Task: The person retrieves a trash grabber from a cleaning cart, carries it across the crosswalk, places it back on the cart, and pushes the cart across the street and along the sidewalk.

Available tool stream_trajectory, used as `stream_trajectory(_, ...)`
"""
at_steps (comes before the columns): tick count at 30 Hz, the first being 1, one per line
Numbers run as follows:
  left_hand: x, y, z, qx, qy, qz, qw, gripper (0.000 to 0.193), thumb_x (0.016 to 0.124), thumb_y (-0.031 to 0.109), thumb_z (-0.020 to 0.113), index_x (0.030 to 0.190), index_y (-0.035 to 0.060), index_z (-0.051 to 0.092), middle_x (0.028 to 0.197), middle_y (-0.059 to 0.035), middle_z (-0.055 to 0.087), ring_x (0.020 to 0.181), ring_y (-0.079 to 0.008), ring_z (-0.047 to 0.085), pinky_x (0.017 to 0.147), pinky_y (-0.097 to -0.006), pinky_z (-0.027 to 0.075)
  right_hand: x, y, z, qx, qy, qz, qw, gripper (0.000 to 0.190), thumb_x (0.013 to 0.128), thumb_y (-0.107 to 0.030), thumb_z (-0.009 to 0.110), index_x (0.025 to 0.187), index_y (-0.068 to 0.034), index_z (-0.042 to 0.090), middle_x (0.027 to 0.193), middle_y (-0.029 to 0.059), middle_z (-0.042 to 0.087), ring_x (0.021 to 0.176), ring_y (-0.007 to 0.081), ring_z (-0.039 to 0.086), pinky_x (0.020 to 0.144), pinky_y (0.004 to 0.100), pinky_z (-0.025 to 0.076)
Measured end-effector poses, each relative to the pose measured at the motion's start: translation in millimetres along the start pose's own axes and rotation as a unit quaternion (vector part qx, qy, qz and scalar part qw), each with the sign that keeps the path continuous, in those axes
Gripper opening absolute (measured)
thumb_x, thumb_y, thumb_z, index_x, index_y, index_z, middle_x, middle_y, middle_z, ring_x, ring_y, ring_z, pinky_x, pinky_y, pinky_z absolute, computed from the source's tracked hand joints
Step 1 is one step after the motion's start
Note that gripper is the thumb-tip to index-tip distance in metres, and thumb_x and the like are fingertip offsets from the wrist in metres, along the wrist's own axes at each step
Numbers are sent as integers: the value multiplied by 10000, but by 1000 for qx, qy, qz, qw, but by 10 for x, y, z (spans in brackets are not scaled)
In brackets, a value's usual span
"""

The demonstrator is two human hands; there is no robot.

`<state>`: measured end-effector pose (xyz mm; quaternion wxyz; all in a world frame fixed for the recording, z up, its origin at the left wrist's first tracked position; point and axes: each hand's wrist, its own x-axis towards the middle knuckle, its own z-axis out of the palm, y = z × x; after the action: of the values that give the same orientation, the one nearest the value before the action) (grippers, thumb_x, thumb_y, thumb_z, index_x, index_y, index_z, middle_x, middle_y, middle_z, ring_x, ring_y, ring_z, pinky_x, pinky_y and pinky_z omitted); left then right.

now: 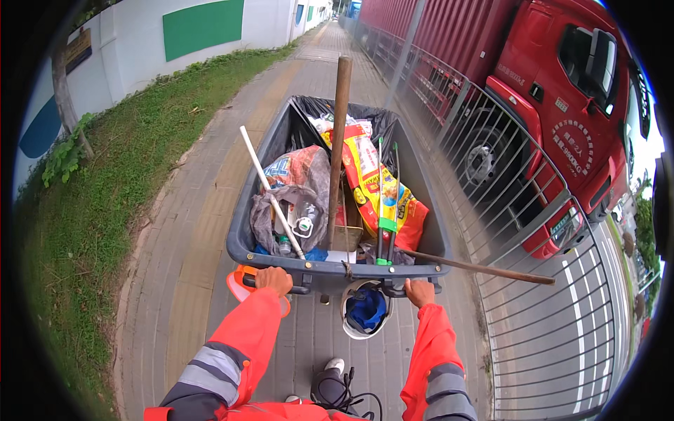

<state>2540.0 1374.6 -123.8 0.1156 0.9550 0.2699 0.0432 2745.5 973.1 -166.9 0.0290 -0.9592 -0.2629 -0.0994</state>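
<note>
My left hand [274, 280] is closed around the left handle of a dark grey plastic refuse cart [363, 270], beside an orange strap or band [239, 284]. My right hand [419, 292] grips the cart's right handle. In the cart lie an open grey bag of bottles [263, 221], a red and yellow packaging sack [363, 173], a white stick [268, 192] and a green-jointed litter picker [387, 224]. One wooden pole [338, 142] stands upright; another [489, 269] sticks out to the right. Below the rim hangs a white helmet [367, 310] with blue lining.
A metal railing [558, 210] runs close along the right, with a red truck [558, 116] on the road behind it. Paved walkway [195, 273] stretches ahead. On the left are a grass strip [105, 210] and a white wall [137, 47]. Black cables [347, 392] hang near my legs.
</note>
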Motion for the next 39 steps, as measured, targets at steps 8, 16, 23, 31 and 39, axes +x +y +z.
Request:
stream_trajectory(8, 175, -238, -75, 12, 21, 37, 999, 320, 784, 268, 506, 678, 46, 710, 690, -171, 665, 676, -334, 658, 678, -441, 492, 99, -289, -38, -11, -20, 33, 999, 513, 943, -413, 358, 681, -163, 722, 669, 141, 656, 639, 330, 641, 616, 452, 482)
stream_trajectory(16, 51, -397, -60, 12, 61, 43, 997, 314, 769, 257, 505, 649, 39, 697, 639, -175, 644, 646, -331, 646, 667, -437, 488, -57, -584, -324, -21, -44, 9, 999, 659, 955, -527, 263, 686, -130, 714, 656, 161, 647, 633, 351, 637, 606, 456, 470)
stream_trajectory(23, 171, -299, -134, 4, 65, 31, 997, 306, 761, 248, 510, 658, 28, 696, 630, -163, 649, 624, -310, 648, 674, -422, 503, 32, -459, -288, 28, -17, -4, 999, 634, 951, -529, 259, 734, -143, 712, 671, 149, 652, 645, 352, 638, 600, 460, 468)
stream_trajectory(31, 143, -483, 26, 16, 70, 16, 997, 296, 751, 258, 515, 699, 44, 713, 700, -186, 658, 674, -342, 647, 718, -443, 502, 96, -458, -107, 42, 105, -119, 986, 604, 947, -454, 337, 702, -30, 690, 765, 204, 659, 739, 391, 629, 696, 487, 479)
stream_trajectory(39, 246, -620, -101, 31, 92, -2, 995, 310, 747, 267, 489, 691, 66, 717, 716, -193, 658, 707, -333, 655, 710, -441, 501, 218, -687, -263, 64, 52, -100, 992, 519, 930, -431, 379, 925, -15, 688, 912, 216, 666, 812, 408, 629, 746, 499, 482)
